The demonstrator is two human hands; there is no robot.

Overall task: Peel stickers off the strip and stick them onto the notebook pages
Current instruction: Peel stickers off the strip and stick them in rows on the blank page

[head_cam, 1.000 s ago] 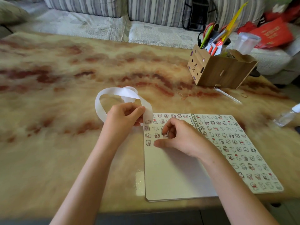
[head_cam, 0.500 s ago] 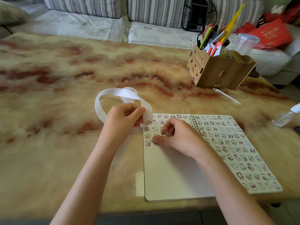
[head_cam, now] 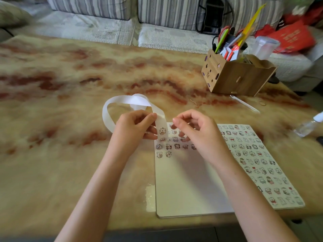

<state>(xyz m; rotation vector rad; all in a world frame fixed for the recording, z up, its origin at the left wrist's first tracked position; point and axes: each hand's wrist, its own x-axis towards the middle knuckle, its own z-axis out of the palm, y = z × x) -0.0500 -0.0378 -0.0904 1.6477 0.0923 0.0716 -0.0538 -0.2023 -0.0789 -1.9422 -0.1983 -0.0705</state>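
Lifted off the notebook (head_cam: 183, 186), right grip (head_cam: 197, 130) hovers loosely curled, empty; left grip (head_cam: 132, 128) pinches the strip (head_cam: 122, 100).

One wide-angle camera, worn on the person's head, looks forward and down over the table (head_cam: 52, 172). It hangs close above the table's near edge, which runs along the frame's bottom. The notebook (head_cam: 183, 189) lies near that edge, right of centre. Past the table's far edge, a striped sofa (head_cam: 90, 7) crosses the top.
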